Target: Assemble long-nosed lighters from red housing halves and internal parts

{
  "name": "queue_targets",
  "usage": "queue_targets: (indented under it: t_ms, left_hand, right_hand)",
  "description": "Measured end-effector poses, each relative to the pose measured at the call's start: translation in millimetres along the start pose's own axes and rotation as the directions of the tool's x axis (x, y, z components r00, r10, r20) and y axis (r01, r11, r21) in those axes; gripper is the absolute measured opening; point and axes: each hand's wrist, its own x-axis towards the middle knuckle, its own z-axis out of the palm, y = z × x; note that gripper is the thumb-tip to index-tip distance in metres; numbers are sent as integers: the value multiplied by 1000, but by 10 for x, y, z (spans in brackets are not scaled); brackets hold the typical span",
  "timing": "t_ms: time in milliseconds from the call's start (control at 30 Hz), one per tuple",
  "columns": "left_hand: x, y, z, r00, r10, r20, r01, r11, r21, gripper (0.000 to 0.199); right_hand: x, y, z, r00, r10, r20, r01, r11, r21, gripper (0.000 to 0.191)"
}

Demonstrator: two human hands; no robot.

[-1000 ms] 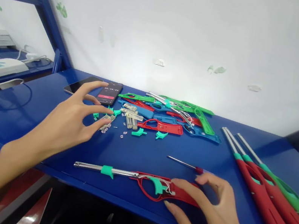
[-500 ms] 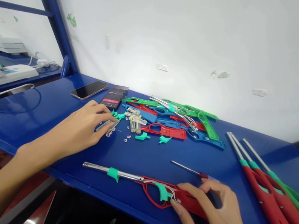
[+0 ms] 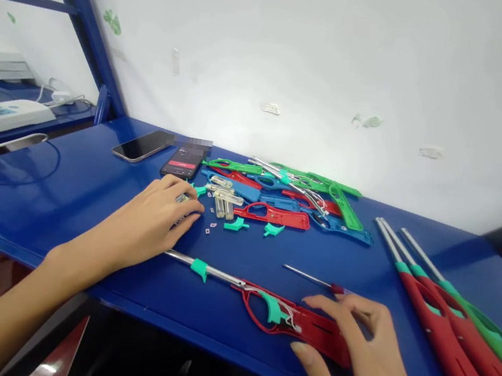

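- While your left hand [image 3: 155,214] is curled low over the small parts, its thumb and forefinger come close together; clear plastic shows between the fingers, but whether they grip it cannot be told.
- Your right hand [image 3: 369,368] has thumb and forefinger spread wide, one to each side of the open red plastic lighter half-shell [image 3: 323,333]; they pinch nothing, and whether a tip brushes its edge is unclear.
- Beyond your right hand you have one thin screwdriver [image 3: 308,276] with a silver shaft, its handle partly covered by your curled fingers.
- To your right lie three long-necked lighters: two red plastic lighters [image 3: 442,339] and one green plastic lighter [image 3: 501,345].
- You have two loose teal plastic triggers [image 3: 236,224] in plain sight, at least four clear plastic tubes [image 3: 229,198] stacked beside them, and two dark flat phones [image 3: 141,146] farther back.
- The half-shell lies near the front edge of the blue surface [image 3: 245,251], between your hands, its inside facing up.
- One slim silver metal tube [image 3: 221,275] runs leftward from it, wearing one teal collar [image 3: 199,268]; your left hand hides the tube's end.
- Inside the shell you see one teal curved trigger [image 3: 275,309] and thin white wires [image 3: 291,317].
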Motion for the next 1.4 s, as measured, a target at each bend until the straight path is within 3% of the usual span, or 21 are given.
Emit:
queue_targets:
  t_ms: [433, 600, 767, 933, 1067, 1200, 1300, 1400]
  left_hand:
    - [-6, -1, 48, 999, 38, -28, -38, 999, -13, 35]
    - [7, 1, 61, 997, 54, -48, -55, 998, -23, 34]
    - [1, -18, -10, 989, 33, -145, -36, 999, -20, 35]
    - [-1, 57, -90, 971, 37, -238, -45, 999, -30, 32]
    - [4, 3, -108, 980, 43, -192, -54, 997, -51, 30]
    - [-17, -128, -89, 993, -35, -114, 30, 998, -47, 35]
    - [-43, -185, -77, 995, -56, -85, 51, 997, -54, 37]
    - [-70, -227, -83, 995, -72, -70, 67, 996, -66, 40]
  right_hand:
    - [15, 17, -10, 996, -82, -46, 83, 996, 18, 35]
    - [22, 14, -5, 998, -55, -36, 57, 997, 59, 38]
    - [29, -15, -35, 998, -49, -43, 52, 997, 65, 33]
    - [102, -78, -158, 995, 63, -76, -54, 991, 123, 29]
    - [440, -76, -244, 995, -27, -92, 35, 995, 95, 16]
    - [985, -87, -126, 973, -228, 17, 228, 974, -2, 13]
    - [1368, -176, 87, 905, -374, 204, 393, 917, -63, 17]
    - [1676, -318, 330, 849, -437, 297, 475, 877, -69, 20]
